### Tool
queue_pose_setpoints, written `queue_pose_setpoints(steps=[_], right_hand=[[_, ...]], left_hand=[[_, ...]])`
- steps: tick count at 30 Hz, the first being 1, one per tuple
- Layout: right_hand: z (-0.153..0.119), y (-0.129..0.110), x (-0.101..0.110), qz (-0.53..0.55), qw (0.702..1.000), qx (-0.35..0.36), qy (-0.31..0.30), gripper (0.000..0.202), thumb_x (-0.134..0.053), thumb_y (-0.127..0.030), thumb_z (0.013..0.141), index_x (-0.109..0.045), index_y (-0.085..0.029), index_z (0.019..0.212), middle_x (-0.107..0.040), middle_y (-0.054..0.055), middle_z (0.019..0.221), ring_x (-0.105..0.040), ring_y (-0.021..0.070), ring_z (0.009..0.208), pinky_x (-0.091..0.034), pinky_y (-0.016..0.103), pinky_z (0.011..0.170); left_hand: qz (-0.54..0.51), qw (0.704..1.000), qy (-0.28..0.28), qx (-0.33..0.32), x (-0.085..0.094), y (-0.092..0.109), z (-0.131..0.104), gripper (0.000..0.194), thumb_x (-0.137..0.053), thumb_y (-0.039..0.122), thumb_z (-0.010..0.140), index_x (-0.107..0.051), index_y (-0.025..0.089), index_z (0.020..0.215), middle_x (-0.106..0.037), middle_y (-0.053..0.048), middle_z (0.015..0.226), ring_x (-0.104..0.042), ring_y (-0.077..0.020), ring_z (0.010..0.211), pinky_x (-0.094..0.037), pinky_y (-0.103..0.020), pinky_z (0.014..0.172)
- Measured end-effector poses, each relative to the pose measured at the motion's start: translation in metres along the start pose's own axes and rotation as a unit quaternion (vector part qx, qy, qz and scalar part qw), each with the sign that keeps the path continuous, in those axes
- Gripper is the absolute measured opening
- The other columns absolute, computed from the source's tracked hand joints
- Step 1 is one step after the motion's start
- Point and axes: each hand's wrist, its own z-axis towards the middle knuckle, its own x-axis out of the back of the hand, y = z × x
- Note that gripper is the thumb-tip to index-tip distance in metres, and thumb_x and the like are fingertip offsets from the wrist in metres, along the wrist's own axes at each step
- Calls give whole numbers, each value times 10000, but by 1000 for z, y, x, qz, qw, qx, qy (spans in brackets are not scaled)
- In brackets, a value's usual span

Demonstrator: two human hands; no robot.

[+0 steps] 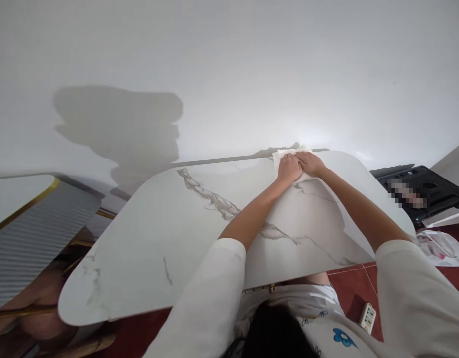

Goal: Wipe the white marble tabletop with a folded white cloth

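Left hand (290,169) curled onto white cloth (277,160), right hand (309,163) flatter, pressing; long axis unclear. Plastic bag (441,247) right of grip, reddish contents.

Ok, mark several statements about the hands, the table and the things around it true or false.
The left hand and right hand are together at a white cloth. True.
The cloth is at the tabletop's near edge. False: it is at the far edge of the tabletop, by the wall.
The tabletop has dark veins. True.
The power strip is on the tabletop. False: the power strip is on the red floor.
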Motion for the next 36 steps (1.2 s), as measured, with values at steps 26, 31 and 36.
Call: queue_pose_setpoints(steps=[26,31,36], right_hand=[[-57,-36,11,-13,999,4,-33,536,-260,-259,941,-447,-75,1409,-450,133,1468,-393,269,1369,-296,467,1137],[-105,-68,23,-18,999,7,-37,524,-277,-255,943,-445,-101,1414,-452,122,1469,-390,259,1373,-301,467,1139],[-148,-98,31,-15,999,13,-27,514,-295,-243,940,-457,-107,1408,-467,123,1457,-400,260,1368,-317,469,1135]], left_hand=[[-12,1000,-1,-7,11,15,-61,462,-352,162,902,-492,-22,1302,-519,-227,1357,-430,-295,1317,-307,-403,1113],[-19,999,-13,-26,26,29,-111,488,-361,179,895,-468,-6,1334,-495,-221,1384,-402,-301,1345,-287,-416,1133],[-3,999,-40,-36,45,43,-158,528,-364,196,893,-427,-35,1364,-449,-245,1425,-385,-324,1359,-285,-446,1137]])
